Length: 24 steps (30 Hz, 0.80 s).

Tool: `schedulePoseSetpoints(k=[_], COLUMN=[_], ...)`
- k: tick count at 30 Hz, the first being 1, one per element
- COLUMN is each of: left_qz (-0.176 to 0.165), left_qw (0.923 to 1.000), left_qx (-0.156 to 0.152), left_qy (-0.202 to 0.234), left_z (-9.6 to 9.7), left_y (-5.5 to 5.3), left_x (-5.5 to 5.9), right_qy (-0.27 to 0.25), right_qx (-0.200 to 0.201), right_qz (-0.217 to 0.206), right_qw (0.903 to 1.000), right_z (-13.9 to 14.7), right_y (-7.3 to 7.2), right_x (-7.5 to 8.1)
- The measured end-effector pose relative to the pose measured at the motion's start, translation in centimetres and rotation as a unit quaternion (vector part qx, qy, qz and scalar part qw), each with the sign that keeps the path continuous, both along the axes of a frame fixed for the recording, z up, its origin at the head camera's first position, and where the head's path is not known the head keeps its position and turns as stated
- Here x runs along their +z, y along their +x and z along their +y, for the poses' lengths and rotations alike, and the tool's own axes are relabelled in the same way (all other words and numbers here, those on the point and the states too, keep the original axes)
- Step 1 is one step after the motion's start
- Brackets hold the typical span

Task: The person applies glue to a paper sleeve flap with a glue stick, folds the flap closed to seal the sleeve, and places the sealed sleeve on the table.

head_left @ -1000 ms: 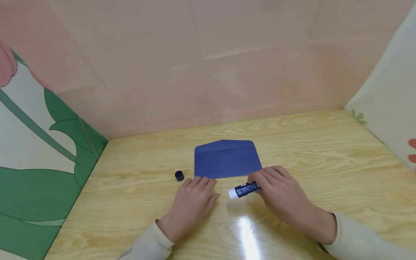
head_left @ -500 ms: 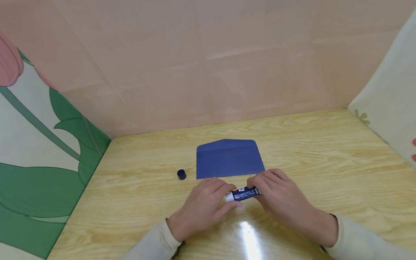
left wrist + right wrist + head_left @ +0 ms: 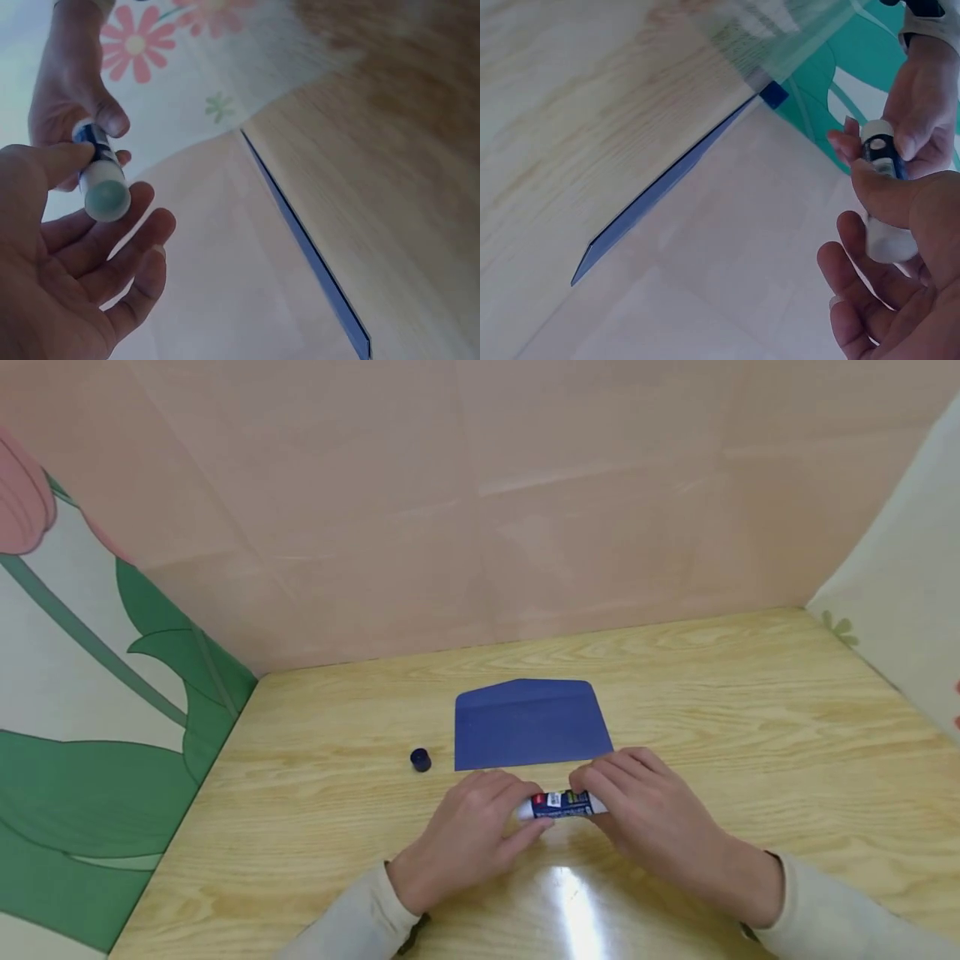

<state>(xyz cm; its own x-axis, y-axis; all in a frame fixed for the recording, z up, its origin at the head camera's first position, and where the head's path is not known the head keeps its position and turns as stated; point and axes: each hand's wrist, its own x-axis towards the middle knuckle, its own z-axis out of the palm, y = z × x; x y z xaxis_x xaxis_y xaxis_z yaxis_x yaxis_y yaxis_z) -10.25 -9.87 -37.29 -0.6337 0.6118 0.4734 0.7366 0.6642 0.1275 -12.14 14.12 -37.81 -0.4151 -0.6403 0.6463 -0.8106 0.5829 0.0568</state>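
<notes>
A glue stick (image 3: 564, 804) with a dark blue label and white ends is held level between both hands, above the table. My left hand (image 3: 474, 827) pinches its left end between thumb and fingers. At the other end, my right hand (image 3: 656, 831) pinches near the white base. The pale, uncapped tip of the glue stick (image 3: 107, 199) faces the camera in the left wrist view. Its dark cap (image 3: 421, 760) stands off to the left on the table. Just beyond my hands lies a blue envelope (image 3: 532, 727) with its flap spread toward the back.
The wood-grain table (image 3: 337, 718) meets a pinkish sheet (image 3: 480, 527) at the back. A panel with green leaves (image 3: 60, 810) borders it on the left, and a white flowered sheet (image 3: 892, 585) on the right.
My left hand has moved right from beside the cap and taken hold of the glue stick's left end. The stick has turned so that more of its label and its white base show.
</notes>
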Motion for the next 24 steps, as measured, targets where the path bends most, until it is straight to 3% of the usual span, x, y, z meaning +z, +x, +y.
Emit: schedulePoseSetpoints(k=[9, 24], left_qz=[0.002, 0.007], left_qw=[0.9993, 0.9990], left_qx=[0.036, 0.040], left_qy=[0.009, 0.017], left_z=[-0.34, -0.54], left_y=[-0.13, -0.09], left_x=[0.11, 0.16], right_qy=[-0.018, -0.024], right_qx=[0.005, -0.014], right_qz=[0.017, 0.005], right_qw=[0.9997, 0.9996], right_z=[-0.04, -0.08], right_y=[-0.33, -0.26], right_x=[-0.07, 0.10])
